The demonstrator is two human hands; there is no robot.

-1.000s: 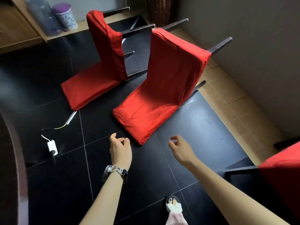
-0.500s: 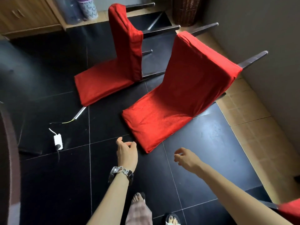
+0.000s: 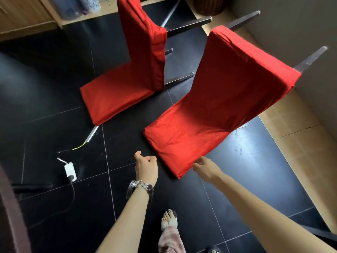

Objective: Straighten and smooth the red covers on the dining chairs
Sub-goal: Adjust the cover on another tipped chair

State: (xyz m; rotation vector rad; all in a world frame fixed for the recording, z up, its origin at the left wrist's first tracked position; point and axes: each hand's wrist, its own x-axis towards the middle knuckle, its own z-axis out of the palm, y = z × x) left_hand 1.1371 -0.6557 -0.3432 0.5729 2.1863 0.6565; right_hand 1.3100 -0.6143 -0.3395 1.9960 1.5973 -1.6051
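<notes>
Two dining chairs in red covers lie tipped onto their backs on the black tile floor, dark legs pointing away. The near chair's red cover [image 3: 215, 110] fills the centre right; its backrest end lies closest to me. The far chair's red cover [image 3: 127, 83] is behind it to the left. My left hand [image 3: 145, 168], wearing a wristwatch, hovers with loosely curled fingers just left of the near cover's end, holding nothing. The fingertips of my right hand [image 3: 206, 168] reach the front edge of that cover; whether they pinch the fabric is unclear.
A white power adapter [image 3: 70, 171] with a cable lies on the floor at left, beside a thin metal strip [image 3: 92, 133]. A wooden cabinet [image 3: 23, 17] stands at back left, a wicker basket [image 3: 209, 5] at the back, a grey wall [image 3: 300, 24] at right. My sandalled foot [image 3: 168, 219] is below.
The view has closed in on the near chair. Both hands have reached forward, and my right hand has arrived at the cover's front edge. The chairs have not moved.
</notes>
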